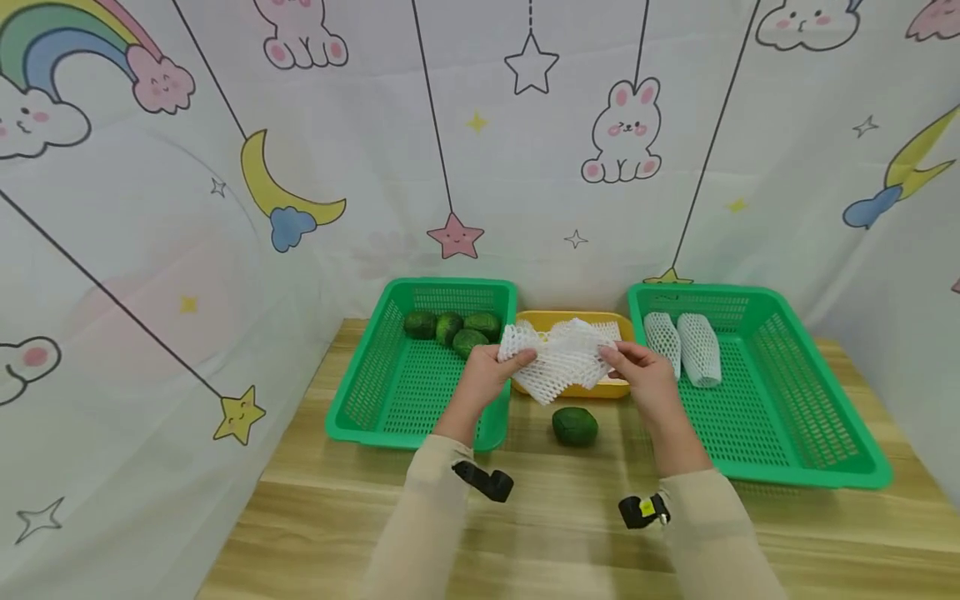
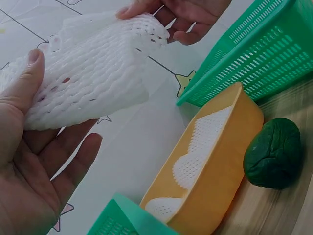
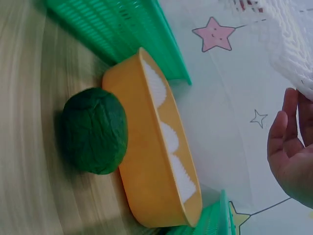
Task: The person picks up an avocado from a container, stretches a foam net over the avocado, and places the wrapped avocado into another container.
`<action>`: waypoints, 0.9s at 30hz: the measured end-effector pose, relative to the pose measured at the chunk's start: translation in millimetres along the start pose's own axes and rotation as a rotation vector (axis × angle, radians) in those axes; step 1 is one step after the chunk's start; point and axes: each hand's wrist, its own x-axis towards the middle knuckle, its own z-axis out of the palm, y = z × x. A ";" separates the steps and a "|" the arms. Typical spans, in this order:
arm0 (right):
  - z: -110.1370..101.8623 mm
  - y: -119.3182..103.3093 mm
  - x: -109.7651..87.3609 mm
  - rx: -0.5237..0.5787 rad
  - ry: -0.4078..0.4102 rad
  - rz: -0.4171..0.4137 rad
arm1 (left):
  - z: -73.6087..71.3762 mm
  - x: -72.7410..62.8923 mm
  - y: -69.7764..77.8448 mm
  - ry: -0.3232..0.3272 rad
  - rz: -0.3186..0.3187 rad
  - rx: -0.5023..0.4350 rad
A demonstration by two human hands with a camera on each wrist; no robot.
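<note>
A white foam net sleeve is stretched between both hands, raised above the table. My left hand pinches its left end, thumb on top and fingers beneath, as the left wrist view also shows. At the other end, my right hand pinches the sleeve's edge between thumb and fingertips. Below the hands, a dark green avocado lies on the wooden table, in front of a yellow tray. More white foam sleeves lie inside that tray.
To the left stands a green basket with several avocados at its back. Another green basket on the right has two white net-wrapped pieces in it. A patterned cloth hangs behind.
</note>
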 end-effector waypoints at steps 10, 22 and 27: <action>10.6 10.1 -7.0 0.016 -0.207 -0.017 | 26.4 -4.0 -13.9 -0.315 0.040 -0.205; -2.8 46.3 3.9 -0.540 -0.333 0.020 | 27.0 -0.5 -30.6 -0.159 0.027 -0.213; 3.4 72.2 0.5 -0.905 -0.451 0.009 | 30.0 0.5 -39.9 -0.187 0.049 -0.220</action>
